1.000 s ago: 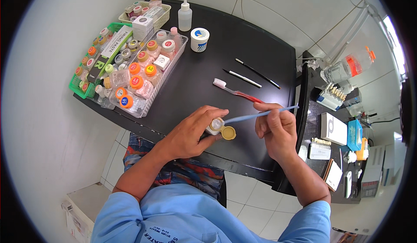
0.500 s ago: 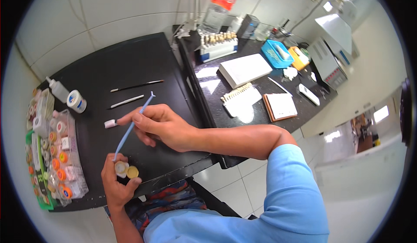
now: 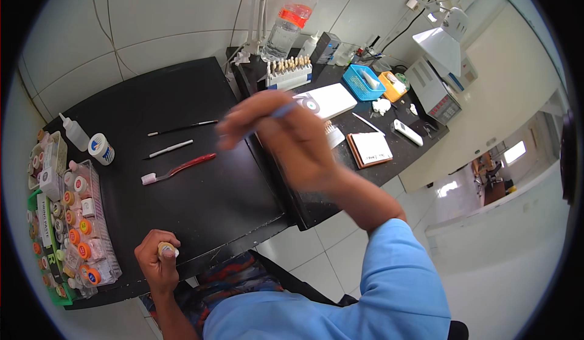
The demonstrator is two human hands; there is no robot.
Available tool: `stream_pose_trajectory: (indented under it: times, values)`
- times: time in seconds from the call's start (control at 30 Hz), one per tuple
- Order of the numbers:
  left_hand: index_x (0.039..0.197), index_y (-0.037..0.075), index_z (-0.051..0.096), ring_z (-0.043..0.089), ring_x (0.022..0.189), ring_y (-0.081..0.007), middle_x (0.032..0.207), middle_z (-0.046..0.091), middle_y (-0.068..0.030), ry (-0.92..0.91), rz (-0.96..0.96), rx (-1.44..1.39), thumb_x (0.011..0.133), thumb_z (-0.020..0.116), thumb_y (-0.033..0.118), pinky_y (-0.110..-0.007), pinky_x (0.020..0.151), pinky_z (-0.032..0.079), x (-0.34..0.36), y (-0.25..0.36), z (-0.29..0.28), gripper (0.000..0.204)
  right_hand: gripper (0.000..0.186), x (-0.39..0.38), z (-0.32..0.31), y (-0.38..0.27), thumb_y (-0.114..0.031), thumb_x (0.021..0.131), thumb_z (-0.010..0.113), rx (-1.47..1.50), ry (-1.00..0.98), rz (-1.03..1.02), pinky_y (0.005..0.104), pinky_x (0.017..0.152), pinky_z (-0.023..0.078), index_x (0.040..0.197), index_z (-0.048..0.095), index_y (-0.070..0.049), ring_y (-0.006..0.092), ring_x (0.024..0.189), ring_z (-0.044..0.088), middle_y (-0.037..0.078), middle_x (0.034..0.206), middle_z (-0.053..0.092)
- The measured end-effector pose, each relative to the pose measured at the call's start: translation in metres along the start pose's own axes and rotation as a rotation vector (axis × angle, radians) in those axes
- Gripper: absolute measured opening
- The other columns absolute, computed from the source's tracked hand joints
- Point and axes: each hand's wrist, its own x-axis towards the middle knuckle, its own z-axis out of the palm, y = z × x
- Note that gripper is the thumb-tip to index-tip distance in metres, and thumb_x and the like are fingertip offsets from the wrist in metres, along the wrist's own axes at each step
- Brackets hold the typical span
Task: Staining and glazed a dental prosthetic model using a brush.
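In the head view, the left hand is closed around a small jar with a yellowish top, over the near edge of the black left bench. The right hand, blurred, is up over the near left part of the dark right bench, fingers curled on a thin blue tool, of which only a smear shows. That hand covers part of a white box and of a pale tab holder.

Farther than the jar lie a red-handled toothbrush, a white pen and a thin dark brush, roughly side by side. A clear basket of capped jars flanks the left hand on the left; a white tub and a squeeze bottle stand beyond it.

On the right bench, a large water bottle stands at the far left, a tooth-shade rack just nearer; a blue basket and a notebook sit farther right.
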Motion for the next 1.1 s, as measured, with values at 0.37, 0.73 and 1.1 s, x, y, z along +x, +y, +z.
stream_pose_trajectory:
  times: [0.37, 0.73, 1.1]
  values:
    - [0.089, -0.001, 0.066, 0.061, 0.073, -0.0186, 0.078, 0.064, -0.0105, 0.006, -0.091, -0.145, 0.095, 0.053, 0.022, -0.035, 0.066, 0.044, -0.001, 0.015, -0.003, 0.027, 0.080, -0.136, -0.197, -0.080, -0.023, 0.074, 0.097, -1.355, -0.399, 0.873, 0.0485, 0.122, 0.043, 0.146, 0.064, -0.016, 0.0319, 0.137, 0.054, 0.006, 0.151, 0.062]
    - [0.138, 0.000, 0.051, 0.054, 0.127, -0.0301, 0.136, 0.053, -0.0185, 0.082, -0.052, 0.177, 0.099, 0.066, 0.012, -0.044, 0.117, 0.039, -0.005, 0.000, -0.011, 0.043, 0.119, -0.160, -0.248, -0.023, -0.018, 0.062, 0.099, -1.228, -0.547, 1.125, 0.0488, 0.129, 0.038, 0.167, 0.043, -0.026, 0.0361, 0.146, 0.045, 0.011, 0.163, 0.053]
    - [0.144, 0.003, 0.055, 0.049, 0.143, -0.0358, 0.147, 0.052, -0.0188, 0.093, -0.041, 0.348, 0.100, 0.072, 0.008, -0.048, 0.123, 0.035, -0.005, 0.004, -0.017, 0.048, 0.122, -0.175, -0.190, -0.055, -0.019, 0.051, 0.105, -1.121, -0.547, 0.992, 0.0534, 0.126, 0.040, 0.161, 0.054, -0.029, 0.0343, 0.145, 0.046, 0.005, 0.158, 0.058]
